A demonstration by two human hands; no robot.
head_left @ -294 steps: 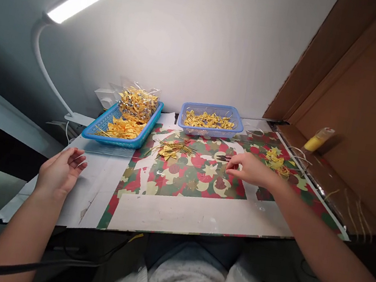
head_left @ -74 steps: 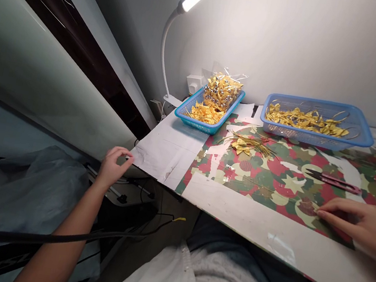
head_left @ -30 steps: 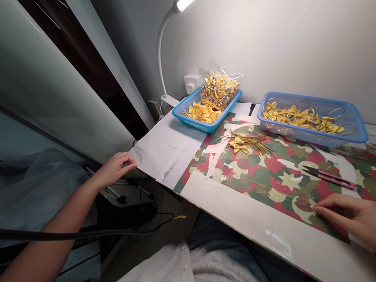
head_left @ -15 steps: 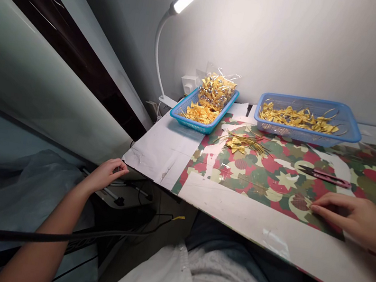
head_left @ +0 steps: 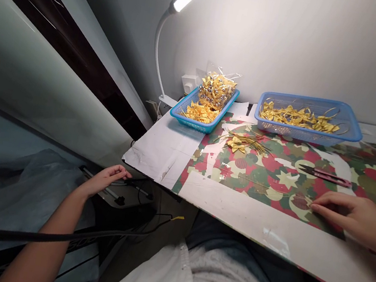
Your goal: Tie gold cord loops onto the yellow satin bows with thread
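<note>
My left hand [head_left: 104,178] hangs just below the table's left corner, fingers loosely curled, holding nothing I can see. My right hand [head_left: 351,217] lies flat on the red and green patterned table cover [head_left: 265,173], fingertips pressing a thin gold wire [head_left: 273,190] against it. Pink thread snips [head_left: 326,175] lie a little beyond that hand. A small heap of gold bows with wires [head_left: 243,143] sits near the table's middle.
Two blue baskets stand at the back: the left basket [head_left: 202,109] holds yellow bows and a clear bag, the right basket [head_left: 309,119] holds gold bows. A white desk lamp [head_left: 181,10] arches overhead. A black cable [head_left: 49,236] crosses under the table.
My left hand has slipped off the table's left corner and dropped slightly below it. My right hand stays flat on the cover.
</note>
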